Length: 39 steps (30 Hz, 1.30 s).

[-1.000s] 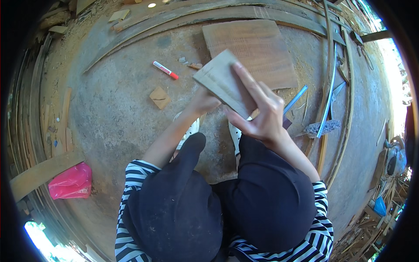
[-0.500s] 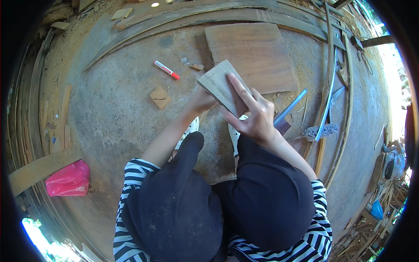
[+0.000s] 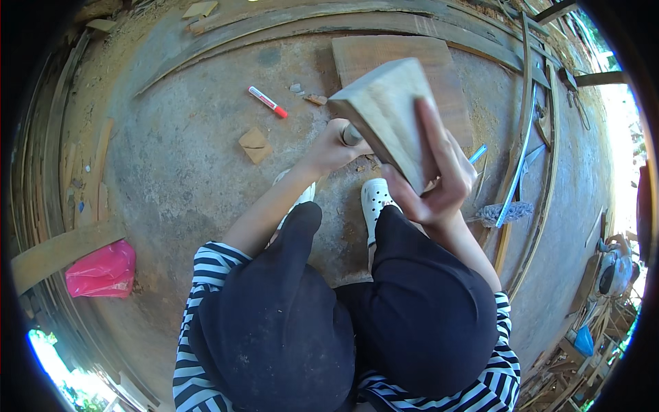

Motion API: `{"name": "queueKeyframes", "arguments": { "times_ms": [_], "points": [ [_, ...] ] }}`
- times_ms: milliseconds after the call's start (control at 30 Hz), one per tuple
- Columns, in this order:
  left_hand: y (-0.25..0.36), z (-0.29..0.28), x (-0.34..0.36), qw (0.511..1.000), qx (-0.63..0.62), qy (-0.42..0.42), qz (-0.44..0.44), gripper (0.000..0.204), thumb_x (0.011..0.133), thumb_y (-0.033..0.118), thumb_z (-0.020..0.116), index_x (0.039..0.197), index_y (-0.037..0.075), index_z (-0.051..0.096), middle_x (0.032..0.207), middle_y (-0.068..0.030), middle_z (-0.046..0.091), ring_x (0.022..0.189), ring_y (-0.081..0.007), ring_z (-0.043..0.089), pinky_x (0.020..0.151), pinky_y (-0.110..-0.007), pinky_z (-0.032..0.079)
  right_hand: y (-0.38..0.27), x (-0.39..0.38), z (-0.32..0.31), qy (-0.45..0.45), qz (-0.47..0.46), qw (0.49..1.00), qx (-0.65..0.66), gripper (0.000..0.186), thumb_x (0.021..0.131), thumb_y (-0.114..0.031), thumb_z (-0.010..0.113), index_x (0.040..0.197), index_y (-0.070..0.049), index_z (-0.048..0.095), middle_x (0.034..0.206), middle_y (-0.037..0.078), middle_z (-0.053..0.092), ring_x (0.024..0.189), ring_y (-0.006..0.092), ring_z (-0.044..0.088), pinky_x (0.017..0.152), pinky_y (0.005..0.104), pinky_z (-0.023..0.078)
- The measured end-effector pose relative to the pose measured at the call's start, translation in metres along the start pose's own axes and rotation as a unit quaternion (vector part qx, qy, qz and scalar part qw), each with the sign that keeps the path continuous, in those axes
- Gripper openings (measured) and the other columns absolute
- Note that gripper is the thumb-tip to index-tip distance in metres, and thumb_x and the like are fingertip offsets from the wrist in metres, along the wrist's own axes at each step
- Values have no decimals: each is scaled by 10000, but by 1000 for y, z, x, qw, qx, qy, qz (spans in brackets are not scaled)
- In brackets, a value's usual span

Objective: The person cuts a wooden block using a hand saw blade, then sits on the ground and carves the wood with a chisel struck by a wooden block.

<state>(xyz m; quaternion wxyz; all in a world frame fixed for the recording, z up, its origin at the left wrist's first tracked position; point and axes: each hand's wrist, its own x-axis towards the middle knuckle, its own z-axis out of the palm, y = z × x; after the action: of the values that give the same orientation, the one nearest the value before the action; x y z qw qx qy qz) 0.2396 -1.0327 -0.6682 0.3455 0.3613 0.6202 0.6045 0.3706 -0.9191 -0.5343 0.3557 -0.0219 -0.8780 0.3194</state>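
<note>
Right hand [image 3: 439, 182] raised in front of the knees, forearm angled up from the lower right, fingers clamped around a pale wood block [image 3: 391, 117]: index finger stretched up along the block's near face, the others curled under its lower end. Block tilted, its broad face turned up and left, held clear of the ground.

Left hand [image 3: 336, 147] reaching forward from a bare forearm, just left of the block and below its lower left edge, closed around a small grey cylindrical thing [image 3: 351, 134]; what kind of thing, cannot tell.

Beyond the block, lying flat on the ground, a brown board [image 3: 391, 55], partly hidden by it. Left of the block, a red and white marker [image 3: 268, 101]; below the marker, a small square wood scrap [image 3: 255, 145]. Right of the block, a blue-handled brush [image 3: 508, 209] among long wood strips. Directly beneath the block, white clogs [image 3: 376, 199] on grey, dusty concrete floor [image 3: 178, 178]. Far to the block's lower left, a pink plastic bag [image 3: 103, 269] beside a plank. Outdoor work yard, timber offcuts around the rim, bright daylight at the right edge.
</note>
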Motion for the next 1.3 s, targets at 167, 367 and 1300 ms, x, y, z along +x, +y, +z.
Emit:
{"name": "queueKeyframes", "arguments": {
  "times_ms": [167, 367, 1300],
  "points": [
    [-46, 5, 9, 991, 10, 46, 128, 382, 774, 11, 682, 1148, 27, 604, 1087, -65, 665, 986, -143, 619, 843, -298, 499, 15, -20, 14, -151, 65, 985, -53, 691, 664, -217, 741, 1297, -10, 556, 1016, 251, 660, 763, 268, 685, 707, 331, 528],
    [-26, 0, 4, 999, -33, 28, 3, 216, 762, 10, 676, 973, 17, 631, 896, -19, 656, 823, -92, 606, 705, -294, 495, 7, -1, 4, -27, -30, 999, 10, 691, 697, -185, 709, 1300, 83, 503, 1092, 229, 659, 906, 296, 693, 786, 317, 526],
    [-24, -19, 9, 985, -54, -155, 54, 405, 784, 42, 674, 1179, 21, 585, 1151, -80, 628, 1061, -168, 589, 870, -341, 479, 14, -1, 11, -7, -33, 999, 11, 698, 650, -190, 741, 1300, -18, 555, 976, 220, 680, 708, 250, 681, 643, 323, 536]
  ]
}}
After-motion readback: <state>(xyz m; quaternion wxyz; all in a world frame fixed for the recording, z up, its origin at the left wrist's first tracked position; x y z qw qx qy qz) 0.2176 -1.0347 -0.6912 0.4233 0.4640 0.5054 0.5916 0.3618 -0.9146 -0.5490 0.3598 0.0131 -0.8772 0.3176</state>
